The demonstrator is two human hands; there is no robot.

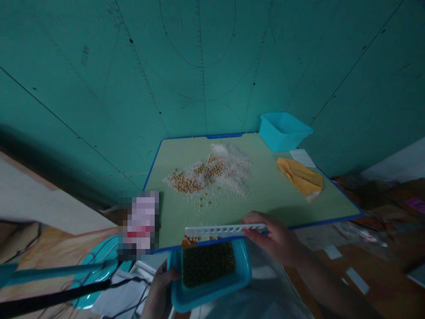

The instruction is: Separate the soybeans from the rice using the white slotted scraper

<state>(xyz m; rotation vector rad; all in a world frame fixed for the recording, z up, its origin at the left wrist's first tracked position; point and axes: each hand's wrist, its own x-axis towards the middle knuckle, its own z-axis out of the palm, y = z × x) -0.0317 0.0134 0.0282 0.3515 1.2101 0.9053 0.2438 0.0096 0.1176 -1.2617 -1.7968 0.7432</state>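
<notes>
My right hand (265, 230) grips one end of a white strip with a row of holes (215, 230), laid across the near edge of the table (265, 195). My left hand (162, 277) is closed on the left rim of a blue plastic bin (244, 270), held just below that edge. Dark green, grainy contents (209, 263) fill much of the bin. A few tan beans (194, 239) lie between strip and bin, by a small orange-brown piece (188, 243). Beyond the strip, more tan beans (186, 182) are spread among white grains (237, 166).
A second blue bin (283, 133) stands at the table's back right corner. Near it lie a white sheet (302, 158) and a yellow cloth (300, 177). A pixelated pinkish item (142, 221) is at the left edge. A green wall (206, 66) rises behind the table.
</notes>
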